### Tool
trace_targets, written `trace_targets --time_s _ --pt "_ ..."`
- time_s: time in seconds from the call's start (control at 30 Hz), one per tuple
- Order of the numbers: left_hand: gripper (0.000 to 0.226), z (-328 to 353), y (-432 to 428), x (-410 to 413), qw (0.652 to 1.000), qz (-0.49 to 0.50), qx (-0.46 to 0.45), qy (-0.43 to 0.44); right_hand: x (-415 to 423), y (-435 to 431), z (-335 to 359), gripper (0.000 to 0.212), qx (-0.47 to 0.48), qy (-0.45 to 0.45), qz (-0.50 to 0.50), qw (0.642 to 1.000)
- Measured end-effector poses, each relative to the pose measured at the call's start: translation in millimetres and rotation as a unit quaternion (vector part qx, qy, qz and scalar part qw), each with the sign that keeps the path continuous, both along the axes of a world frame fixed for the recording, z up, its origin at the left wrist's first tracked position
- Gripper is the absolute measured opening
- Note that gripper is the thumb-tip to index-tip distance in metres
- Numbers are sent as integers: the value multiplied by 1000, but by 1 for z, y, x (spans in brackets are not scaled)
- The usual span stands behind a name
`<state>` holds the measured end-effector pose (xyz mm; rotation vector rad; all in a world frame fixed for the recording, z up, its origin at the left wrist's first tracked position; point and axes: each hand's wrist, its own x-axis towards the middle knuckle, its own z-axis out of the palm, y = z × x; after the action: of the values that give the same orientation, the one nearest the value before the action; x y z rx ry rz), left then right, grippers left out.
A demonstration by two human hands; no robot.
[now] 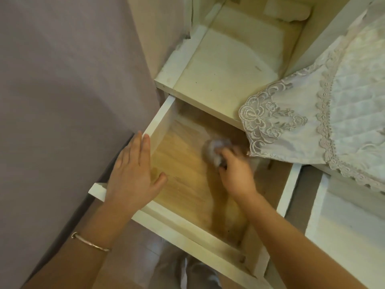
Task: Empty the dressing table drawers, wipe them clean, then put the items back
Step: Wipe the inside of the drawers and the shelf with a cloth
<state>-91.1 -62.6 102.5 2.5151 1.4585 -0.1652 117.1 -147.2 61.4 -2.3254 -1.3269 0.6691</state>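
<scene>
Right hand [233,170] gripping a crumpled cloth [216,150] inside the drawer [158,122], left hand [133,170] flat on its corner

two hands in shot: one left hand [133,170], one right hand [235,170]. one open drawer [187,228], maybe a second drawer [318,207] at the dressing table's [164,82] right edge. one balled cloth [214,150]. one bangle [89,241]. one lace-trimmed cover [291,126].
</scene>
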Motion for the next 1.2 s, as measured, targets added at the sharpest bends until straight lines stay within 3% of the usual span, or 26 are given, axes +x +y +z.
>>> trace_targets --time_s 0.13,0.33,0.47,0.6,0.7,1.03,1.2 --pt "90 1 1 0 1000 -10 -3 -12 -23 -38 5 44 11 24 99 995" --pt "94 -2 2 -4 999 -26 -6 -26 32 20 -7 39 -43 -7 -95 995" --pt "92 1 5 -6 998 -42 -26 -36 -12 -20 5 40 -27 -28 -83 996" --pt "80 9 23 2 995 -71 -16 -66 -62 -67 23 39 -58 42 -38 997" --pt "87 6 40 11 990 -120 -34 -65 -70 -72 28 42 -64 67 -50 994" --pt "94 -10 45 5 985 -144 -30 -92 -44 102 -17 49 16 -21 -82 996" --pt "91 -12 45 3 984 -152 -26 -93 -24 82 -11 47 7 -23 -150 988"
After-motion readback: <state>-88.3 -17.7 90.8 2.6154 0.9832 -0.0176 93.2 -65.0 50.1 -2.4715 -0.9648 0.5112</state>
